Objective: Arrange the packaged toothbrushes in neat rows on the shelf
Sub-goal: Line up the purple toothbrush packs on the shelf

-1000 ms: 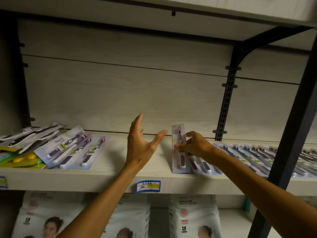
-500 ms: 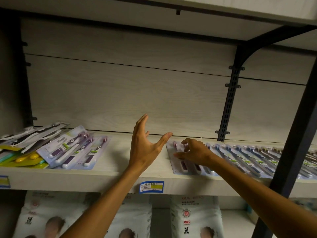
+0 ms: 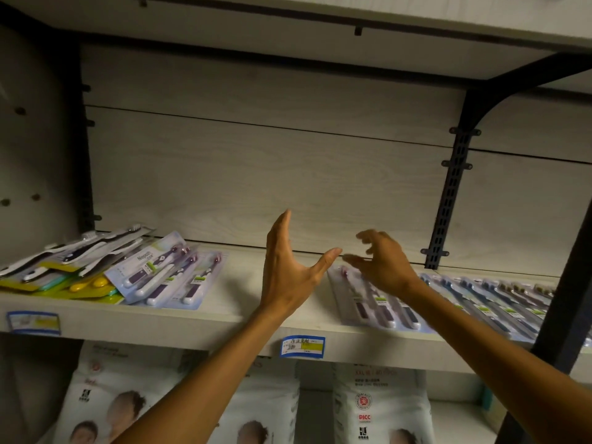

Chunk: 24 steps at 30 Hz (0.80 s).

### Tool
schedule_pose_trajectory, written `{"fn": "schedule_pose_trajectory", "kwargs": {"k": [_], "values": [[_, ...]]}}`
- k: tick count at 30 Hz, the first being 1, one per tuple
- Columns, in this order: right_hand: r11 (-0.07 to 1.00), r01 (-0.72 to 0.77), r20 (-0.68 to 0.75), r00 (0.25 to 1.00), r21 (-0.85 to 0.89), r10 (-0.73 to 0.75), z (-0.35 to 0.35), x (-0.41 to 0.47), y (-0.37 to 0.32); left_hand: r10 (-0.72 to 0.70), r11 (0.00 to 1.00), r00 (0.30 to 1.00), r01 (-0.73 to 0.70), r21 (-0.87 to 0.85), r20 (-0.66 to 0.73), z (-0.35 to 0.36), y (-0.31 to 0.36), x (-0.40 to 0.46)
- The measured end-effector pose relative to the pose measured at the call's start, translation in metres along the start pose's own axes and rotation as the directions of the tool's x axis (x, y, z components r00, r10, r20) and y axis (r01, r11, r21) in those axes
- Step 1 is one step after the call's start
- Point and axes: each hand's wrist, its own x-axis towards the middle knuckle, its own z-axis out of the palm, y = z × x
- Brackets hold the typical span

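Pale wood-grain laminate covers the shelf and the back panel behind it. Your left hand is raised edge-on above the bare middle stretch of the board, fingers straight and close together, thumb spread wide to the right, holding nothing. Your right hand is lifted just above the left end of the row, fingers loosely curled and apart, blurred, gripping nothing; the thumb tips of both hands are near each other.

The row is made of flat, glossy blister packs lying overlapped along the right half of the shelf, running from beside your right wrist out to the dark metal upright. The leftmost pack lies flat, its card edge at the near lip of the board, showing a purple-and-white brush.

At the left end, an untidy pile of packs lies fanned at angles: black-and-white brushes at the far side, yellow and teal cards beneath, and purple-handled packs sloping to the right.

Two blue-framed price tags are stuck on the shelf's near edge. White soft bags with printed faces stand on the level below. A black slotted bracket climbs the panel at right.
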Motion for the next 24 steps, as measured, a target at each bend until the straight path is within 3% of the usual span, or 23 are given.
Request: {"fn": "schedule_pose_trajectory", "kwargs": {"k": [3, 9, 13, 18, 24], "values": [[0.993, 0.102, -0.105, 0.99, 0.058, -0.095, -0.003, 0.007, -0.019, 0.019, 0.999, 0.999, -0.021, 0.046, 0.035, -0.014, -0.001, 0.001], [0.954, 0.216, -0.172, 0.968, 0.206, -0.182, 0.015, 0.018, -0.052, 0.042, 0.991, 0.998, -0.046, 0.125, 0.036, -0.076, -0.01, 0.015], [0.914, 0.27, -0.216, 0.954, 0.303, -0.21, 0.042, 0.026, -0.07, 0.08, 0.918, 0.995, -0.052, 0.393, -0.054, -0.135, -0.025, 0.03], [0.866, 0.306, -0.238, 0.945, 0.396, -0.225, 0.083, 0.039, -0.095, 0.017, 0.802, 0.977, 0.114, 0.586, -0.214, -0.198, -0.052, 0.04], [0.837, 0.375, -0.266, 0.921, 0.398, -0.286, 0.117, 0.044, -0.104, -0.1, 0.672, 0.926, 0.332, 0.662, -0.363, -0.216, -0.075, 0.021]]}}
